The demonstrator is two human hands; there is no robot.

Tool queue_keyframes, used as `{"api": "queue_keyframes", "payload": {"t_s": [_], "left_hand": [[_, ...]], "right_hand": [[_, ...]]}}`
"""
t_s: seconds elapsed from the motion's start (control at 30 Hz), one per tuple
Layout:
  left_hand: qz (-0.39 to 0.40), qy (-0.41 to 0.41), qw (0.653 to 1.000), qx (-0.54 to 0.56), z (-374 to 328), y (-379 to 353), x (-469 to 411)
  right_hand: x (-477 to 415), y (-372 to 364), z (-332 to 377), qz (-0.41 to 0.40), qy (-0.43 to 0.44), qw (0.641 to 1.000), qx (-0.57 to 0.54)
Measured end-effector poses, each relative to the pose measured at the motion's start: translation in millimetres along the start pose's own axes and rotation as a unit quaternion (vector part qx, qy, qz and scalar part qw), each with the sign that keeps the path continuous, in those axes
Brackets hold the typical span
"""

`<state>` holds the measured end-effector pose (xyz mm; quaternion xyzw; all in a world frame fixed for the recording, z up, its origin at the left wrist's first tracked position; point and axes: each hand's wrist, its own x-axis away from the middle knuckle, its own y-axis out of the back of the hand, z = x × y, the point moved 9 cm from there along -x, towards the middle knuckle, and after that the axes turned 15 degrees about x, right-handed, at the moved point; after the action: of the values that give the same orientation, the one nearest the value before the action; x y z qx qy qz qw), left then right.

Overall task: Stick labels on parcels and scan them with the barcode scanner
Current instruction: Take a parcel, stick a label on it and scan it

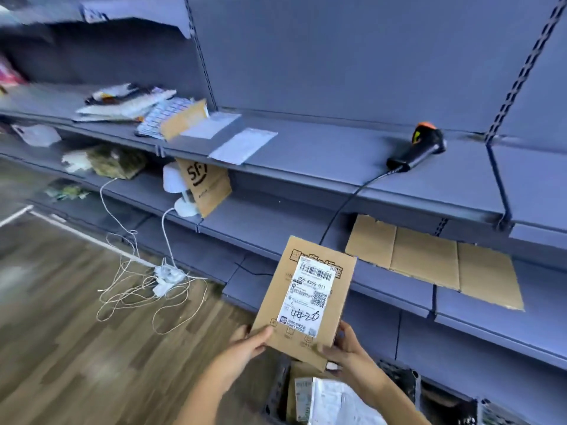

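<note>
I hold a flat brown cardboard parcel point(276, 314) upright in front of the shelves. A white shipping label point(310, 294) with a barcode and handwritten digits is stuck on its face. My left hand point(245, 343) grips the parcel's lower left corner. Its lower right corner is gripped by my right hand point(345, 348). The black barcode scanner point(420, 148) with an orange top lies on the upper grey shelf point(337, 154), far above and right of the parcel, its cable hanging down over the shelf edge. Two white label sheets point(242, 145) lie on the same shelf.
A dark crate point(276, 394) with more parcels and white bags sits below my hands. A flattened cardboard sheet point(435, 259) lies on the lower shelf at right. An SF-printed carton point(204, 184), a white lamp and papers sit at left; tangled white cords point(147, 286) lie on the wooden floor.
</note>
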<state>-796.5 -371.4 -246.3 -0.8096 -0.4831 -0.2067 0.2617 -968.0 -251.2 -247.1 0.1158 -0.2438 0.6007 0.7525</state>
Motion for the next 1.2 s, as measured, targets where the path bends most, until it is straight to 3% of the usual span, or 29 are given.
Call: {"api": "queue_keyframes", "payload": {"t_s": [0.17, 0.3, 0.43, 0.67, 0.97, 1.2], "left_hand": [[0.031, -0.053, 0.998, 0.024, -68, 5, 1], [0.009, -0.072, 0.995, 0.062, -111, 29, -17], [0.02, -0.085, 0.996, 0.007, -138, 47, -31], [0.08, -0.104, 0.99, -0.049, -198, 1, -58], [0.146, -0.153, 0.975, -0.071, -256, -78, -103], [0.17, -0.167, 0.971, -0.017, -312, -109, -162]], "right_hand": [[-6, -13, 73, -0.042, 0.082, 0.996, 0.008], [-6, -10, 146, -0.1, 0.152, 0.983, 0.013], [2, -2, 212, -0.144, 0.204, 0.967, 0.041], [7, 26, 275, -0.205, 0.23, 0.949, 0.073], [-24, 87, 335, -0.219, 0.261, 0.936, 0.089], [-65, 129, 380, -0.22, 0.267, 0.935, 0.082]]}}
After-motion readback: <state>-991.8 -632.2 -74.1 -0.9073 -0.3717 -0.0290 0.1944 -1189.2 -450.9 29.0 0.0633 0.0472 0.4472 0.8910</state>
